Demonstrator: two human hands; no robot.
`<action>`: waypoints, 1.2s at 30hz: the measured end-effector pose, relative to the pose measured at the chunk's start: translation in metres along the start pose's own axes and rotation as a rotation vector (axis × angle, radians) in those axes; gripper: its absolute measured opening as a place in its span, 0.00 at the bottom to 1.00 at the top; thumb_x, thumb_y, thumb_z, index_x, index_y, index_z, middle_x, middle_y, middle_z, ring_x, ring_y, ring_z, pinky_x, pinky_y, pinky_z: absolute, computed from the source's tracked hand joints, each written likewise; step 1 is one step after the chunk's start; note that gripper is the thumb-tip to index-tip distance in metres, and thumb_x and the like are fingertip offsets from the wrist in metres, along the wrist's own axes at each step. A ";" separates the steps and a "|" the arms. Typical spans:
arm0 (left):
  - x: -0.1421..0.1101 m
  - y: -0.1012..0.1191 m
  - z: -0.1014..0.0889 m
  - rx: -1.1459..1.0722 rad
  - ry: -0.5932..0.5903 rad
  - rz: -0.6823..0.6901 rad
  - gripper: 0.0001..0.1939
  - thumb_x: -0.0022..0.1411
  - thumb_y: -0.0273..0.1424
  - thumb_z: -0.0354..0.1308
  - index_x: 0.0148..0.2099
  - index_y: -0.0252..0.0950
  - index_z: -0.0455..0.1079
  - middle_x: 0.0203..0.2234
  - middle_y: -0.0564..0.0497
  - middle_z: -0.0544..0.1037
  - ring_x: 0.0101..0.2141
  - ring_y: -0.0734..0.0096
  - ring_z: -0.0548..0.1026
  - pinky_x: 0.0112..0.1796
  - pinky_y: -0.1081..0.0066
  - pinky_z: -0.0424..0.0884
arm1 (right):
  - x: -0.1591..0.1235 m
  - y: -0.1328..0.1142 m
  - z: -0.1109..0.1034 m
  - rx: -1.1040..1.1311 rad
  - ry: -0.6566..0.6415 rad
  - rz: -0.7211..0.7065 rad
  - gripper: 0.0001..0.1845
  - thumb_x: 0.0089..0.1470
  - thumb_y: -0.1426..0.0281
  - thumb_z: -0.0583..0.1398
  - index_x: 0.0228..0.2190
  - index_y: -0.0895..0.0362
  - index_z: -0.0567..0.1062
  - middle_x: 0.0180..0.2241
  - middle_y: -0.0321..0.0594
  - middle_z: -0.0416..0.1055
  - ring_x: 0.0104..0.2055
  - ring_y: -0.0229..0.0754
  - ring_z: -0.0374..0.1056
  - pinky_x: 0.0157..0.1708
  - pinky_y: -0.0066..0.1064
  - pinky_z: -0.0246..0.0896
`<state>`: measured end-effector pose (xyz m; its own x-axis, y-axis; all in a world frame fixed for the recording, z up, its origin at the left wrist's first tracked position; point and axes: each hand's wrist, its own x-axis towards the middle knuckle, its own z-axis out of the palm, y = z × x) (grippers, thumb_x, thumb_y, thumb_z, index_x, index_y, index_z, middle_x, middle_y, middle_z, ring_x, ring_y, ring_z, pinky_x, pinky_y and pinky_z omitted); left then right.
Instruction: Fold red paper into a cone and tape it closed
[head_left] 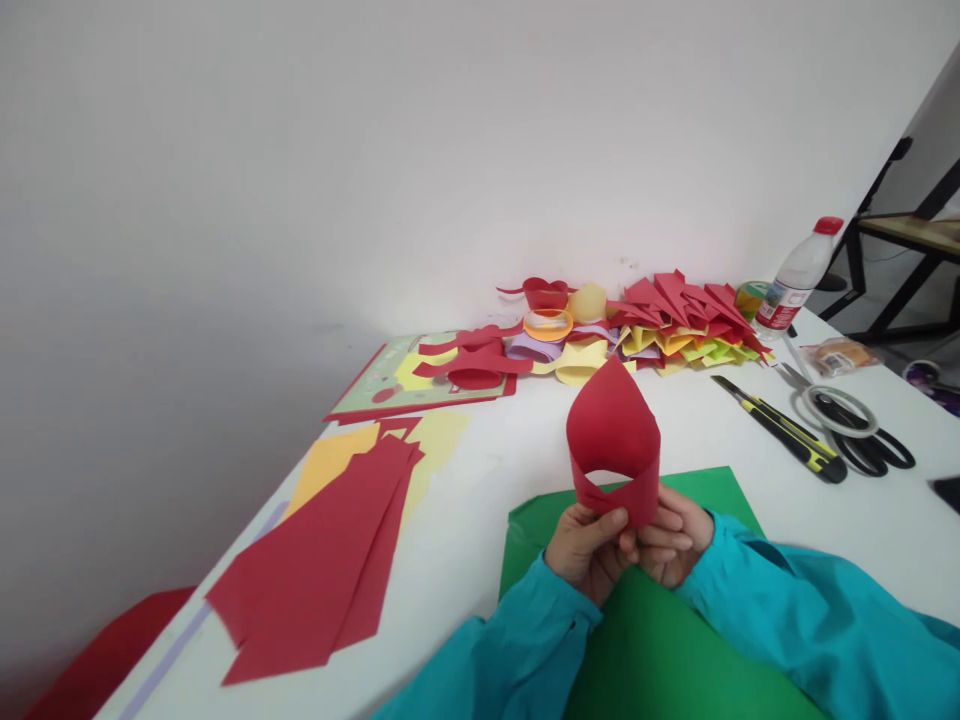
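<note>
A red paper loop, rolled into a ring with a pointed top at the back, is held upright above a green sheet. My left hand is closed on its lower left front, the thumb lying over the paper where the ends cross. On the lower right side, my right hand pinches the same loop, its fingers close to those of the left. Part of the bottom edge is hidden behind the fingers.
Red paper sheets lie at left. Curled paper shapes and folded red pieces are heaped along the wall. A utility knife, black scissors, a tape roll and a plastic bottle are at right.
</note>
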<state>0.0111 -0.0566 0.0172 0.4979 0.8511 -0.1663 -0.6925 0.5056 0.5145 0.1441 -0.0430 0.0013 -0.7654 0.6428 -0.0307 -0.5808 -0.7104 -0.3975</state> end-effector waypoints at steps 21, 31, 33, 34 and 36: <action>-0.003 0.003 -0.005 -0.095 -0.089 0.006 0.10 0.49 0.30 0.66 0.35 0.33 0.72 0.23 0.55 0.75 0.13 0.91 0.60 0.15 0.85 0.62 | -0.002 0.002 0.010 0.102 -0.051 -0.121 0.20 0.53 0.63 0.60 0.17 0.59 0.62 0.11 0.23 0.52 0.12 0.24 0.36 0.14 0.14 0.48; -0.001 0.003 -0.002 -0.056 0.031 0.022 0.14 0.44 0.31 0.69 0.32 0.32 0.71 0.23 0.54 0.76 0.10 0.92 0.56 0.12 0.85 0.59 | -0.003 0.003 0.012 0.117 0.029 -0.073 0.20 0.50 0.61 0.62 0.17 0.60 0.64 0.12 0.24 0.53 0.13 0.24 0.38 0.15 0.16 0.48; -0.001 0.003 -0.001 -0.050 0.051 0.030 0.14 0.44 0.31 0.70 0.33 0.32 0.71 0.23 0.55 0.76 0.11 0.91 0.58 0.13 0.84 0.61 | -0.003 0.003 0.011 0.112 0.046 -0.074 0.20 0.50 0.62 0.62 0.16 0.60 0.64 0.11 0.24 0.52 0.13 0.24 0.38 0.14 0.16 0.48; -0.002 0.002 -0.001 -0.044 0.057 0.034 0.15 0.43 0.30 0.70 0.33 0.32 0.71 0.23 0.55 0.76 0.11 0.91 0.59 0.13 0.84 0.61 | -0.003 0.003 0.011 0.111 0.063 -0.071 0.20 0.50 0.61 0.62 0.17 0.60 0.65 0.11 0.24 0.51 0.13 0.24 0.38 0.14 0.16 0.47; -0.002 0.001 -0.001 -0.026 0.069 0.039 0.16 0.41 0.29 0.71 0.34 0.32 0.71 0.22 0.55 0.76 0.12 0.90 0.61 0.14 0.84 0.62 | -0.003 0.003 0.009 0.106 0.106 -0.060 0.18 0.48 0.61 0.64 0.19 0.60 0.67 0.11 0.23 0.51 0.13 0.25 0.39 0.14 0.16 0.46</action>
<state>0.0087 -0.0578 0.0172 0.4341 0.8773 -0.2046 -0.7243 0.4749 0.4998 0.1420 -0.0497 0.0089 -0.6983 0.7075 -0.1083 -0.6547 -0.6926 -0.3028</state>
